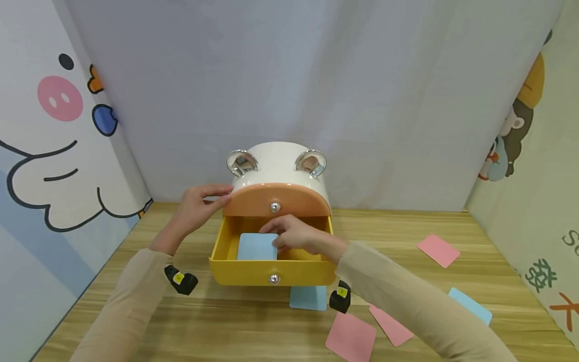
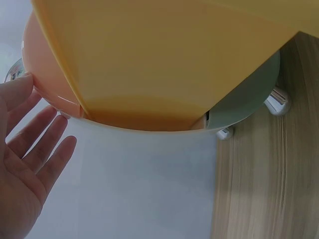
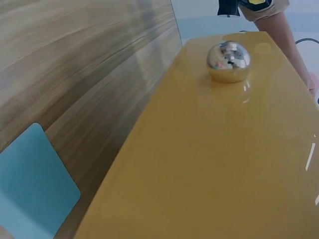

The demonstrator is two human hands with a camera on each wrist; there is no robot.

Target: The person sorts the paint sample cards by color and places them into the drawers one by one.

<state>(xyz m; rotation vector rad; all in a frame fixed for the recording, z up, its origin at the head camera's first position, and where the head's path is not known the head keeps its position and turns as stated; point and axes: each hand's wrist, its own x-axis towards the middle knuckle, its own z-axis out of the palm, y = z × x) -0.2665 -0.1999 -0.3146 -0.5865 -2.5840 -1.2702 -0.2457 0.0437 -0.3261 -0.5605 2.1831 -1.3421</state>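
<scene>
A small white cabinet (image 1: 280,161) with silver ring ears stands on the table, its yellow drawer (image 1: 244,274) pulled out under an orange drawer front (image 1: 253,198). My left hand (image 1: 196,208) touches the cabinet's left side at the orange front. In the left wrist view its fingers (image 2: 42,132) are spread and fairly straight. Inside the yellow drawer, my right hand (image 1: 298,235) pinches the right edge of a light blue card (image 1: 257,246). The drawer front hides the card's lower edge. In the right wrist view that hand is out of sight behind the drawer front (image 3: 209,149).
Another blue card (image 1: 308,299) lies on the table below the drawer. Pink cards (image 1: 350,337) (image 1: 439,250) and a blue card (image 1: 470,305) lie to the right, some near my right sleeve. A pale curtain (image 1: 384,100) hangs behind; printed panels stand at both sides.
</scene>
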